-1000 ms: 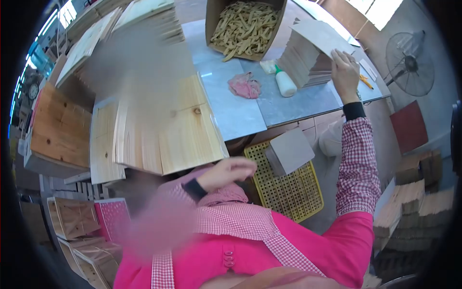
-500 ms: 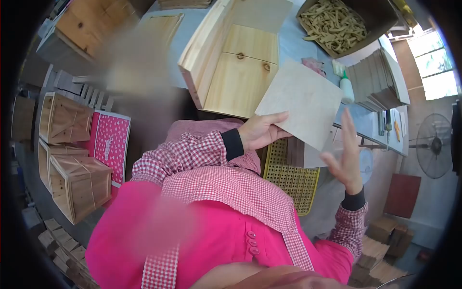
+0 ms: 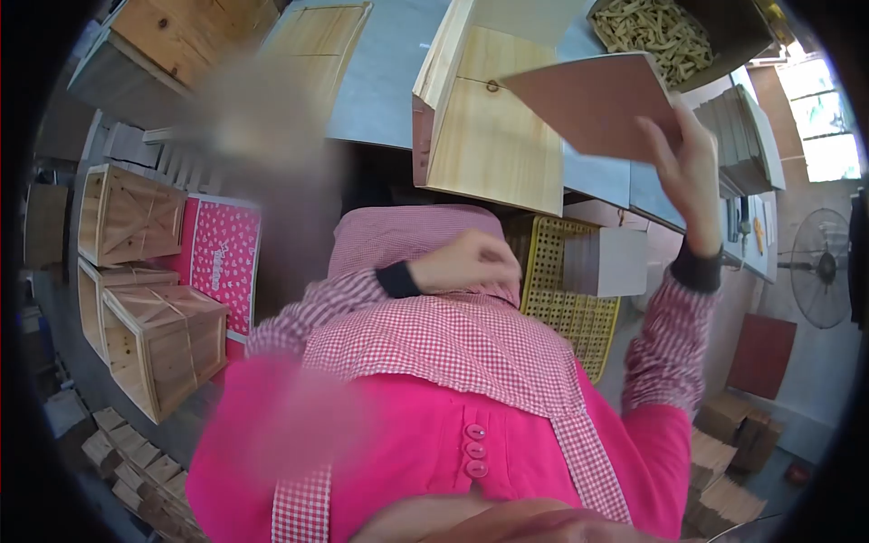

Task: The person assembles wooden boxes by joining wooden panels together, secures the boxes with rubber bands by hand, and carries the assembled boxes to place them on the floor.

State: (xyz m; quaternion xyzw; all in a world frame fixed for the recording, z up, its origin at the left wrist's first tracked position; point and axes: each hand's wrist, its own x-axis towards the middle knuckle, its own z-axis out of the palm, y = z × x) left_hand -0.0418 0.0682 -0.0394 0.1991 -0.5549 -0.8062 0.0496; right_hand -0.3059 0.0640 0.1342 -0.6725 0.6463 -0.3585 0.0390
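A thin square board (image 3: 602, 104), its brownish face toward me, is held up by its right edge in my right hand (image 3: 690, 167). The board hangs over the right part of a pale wooden piece (image 3: 493, 136) with a knot, which lies flat at the table's front edge. Upright wooden sides (image 3: 438, 86) stand along that piece's left side. In front of my apron, near my lap, is my left hand (image 3: 471, 262), its fingers bent and slightly blurred; whether anything is in them cannot be made out.
A box of wood strips (image 3: 656, 36) and a stack of thin boards (image 3: 738, 140) are at the back right. Below the table edge stands a yellow crate (image 3: 570, 303) with grey boards (image 3: 611, 262). Wooden crates (image 3: 167, 344) are at left; a fan (image 3: 819, 267) is at right.
The board has passed from my left hand to my right, moved up toward the wooden piece and turned its brownish face to me. My left hand has let go and lowered toward my lap.
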